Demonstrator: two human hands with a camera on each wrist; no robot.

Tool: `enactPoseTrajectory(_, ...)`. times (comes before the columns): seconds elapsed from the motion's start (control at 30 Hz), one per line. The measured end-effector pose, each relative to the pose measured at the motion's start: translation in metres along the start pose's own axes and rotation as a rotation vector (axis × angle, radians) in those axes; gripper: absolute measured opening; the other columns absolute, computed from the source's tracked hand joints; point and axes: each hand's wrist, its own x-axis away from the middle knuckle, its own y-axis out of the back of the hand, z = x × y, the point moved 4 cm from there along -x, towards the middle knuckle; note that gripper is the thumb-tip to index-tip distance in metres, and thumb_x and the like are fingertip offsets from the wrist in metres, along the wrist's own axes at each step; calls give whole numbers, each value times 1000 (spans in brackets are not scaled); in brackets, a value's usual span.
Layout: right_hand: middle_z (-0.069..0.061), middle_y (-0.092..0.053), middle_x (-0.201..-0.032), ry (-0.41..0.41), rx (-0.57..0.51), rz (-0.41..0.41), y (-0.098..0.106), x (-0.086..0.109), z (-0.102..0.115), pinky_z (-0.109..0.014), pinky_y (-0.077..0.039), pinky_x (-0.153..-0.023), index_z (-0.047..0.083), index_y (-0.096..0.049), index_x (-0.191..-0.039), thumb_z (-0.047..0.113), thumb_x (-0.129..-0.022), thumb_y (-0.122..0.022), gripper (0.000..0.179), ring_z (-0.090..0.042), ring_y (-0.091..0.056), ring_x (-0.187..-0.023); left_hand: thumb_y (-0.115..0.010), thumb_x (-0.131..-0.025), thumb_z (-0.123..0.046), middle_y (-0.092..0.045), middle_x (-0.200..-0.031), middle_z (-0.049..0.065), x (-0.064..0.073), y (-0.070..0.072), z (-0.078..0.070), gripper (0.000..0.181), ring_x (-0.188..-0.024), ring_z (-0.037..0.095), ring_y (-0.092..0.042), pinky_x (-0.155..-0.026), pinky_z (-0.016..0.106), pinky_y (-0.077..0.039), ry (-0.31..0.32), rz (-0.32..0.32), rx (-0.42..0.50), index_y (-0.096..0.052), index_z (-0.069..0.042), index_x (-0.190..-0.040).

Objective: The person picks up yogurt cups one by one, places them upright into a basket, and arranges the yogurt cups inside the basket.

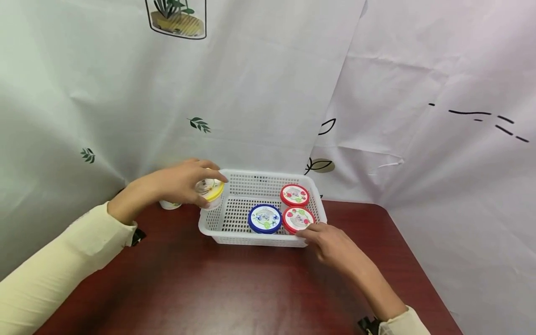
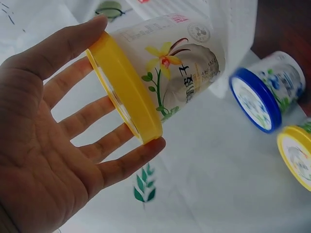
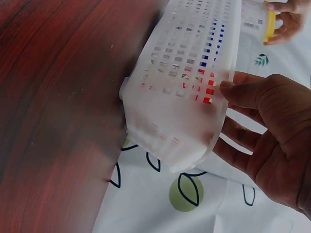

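Observation:
My left hand (image 1: 177,184) grips a plastic cup with a yellow lid (image 1: 214,191) by its rim, fingers and thumb spread around the lid. The cup is over the left end of a white perforated basket (image 1: 259,239); flower print shows on its side in the left wrist view. Inside the basket stand two red-lidded cups (image 1: 295,195) at the right and a blue-lidded cup (image 1: 265,218) near the front. My right hand (image 1: 337,249) pinches the basket's front right rim, thumb outside and fingers over the edge in the right wrist view.
Another blue-lidded cup (image 2: 255,92) and a yellow-lidded cup (image 2: 297,155) stand outside the basket, mostly hidden behind my left arm in the head view. The dark red table (image 1: 234,288) meets a white printed cloth (image 1: 259,93) behind the basket.

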Motion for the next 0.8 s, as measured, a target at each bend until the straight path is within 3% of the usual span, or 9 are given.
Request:
enactPoseTrajectory(0.2,0,-83,-115,7,16,-36,1,2,0,-40,-64,-94,19,-84,-126,0,-93,-80,38,-19,-78,-107,-94,-86,-19,-61,-161,15,-7,-12,-15,66,-145,45,-52,-112,65,-50,-40,2,31,-74,-28,-149)
enactPoseTrajectory(0.5,0,-83,-114,39,21,-63,-2,0,0,-40,-64,-95,19,-84,-124,-1,-93,-79,37,-19,-78,-107,-95,-87,-23,-58,-164,14,-16,-39,-15,68,-145,44,-50,-113,67,-51,-55,45,20,-72,-28,-151)
enactPoseTrajectory(0.8,0,-83,-112,33,38,-77,-4,3,1,-41,-64,-93,19,-85,-121,-1,-91,-80,36,-21,-79,-105,-94,-90,-26,-58,-164,14,-29,-53,-25,69,-150,45,-51,-120,67,-49,-63,87,11,-69,-26,-155)
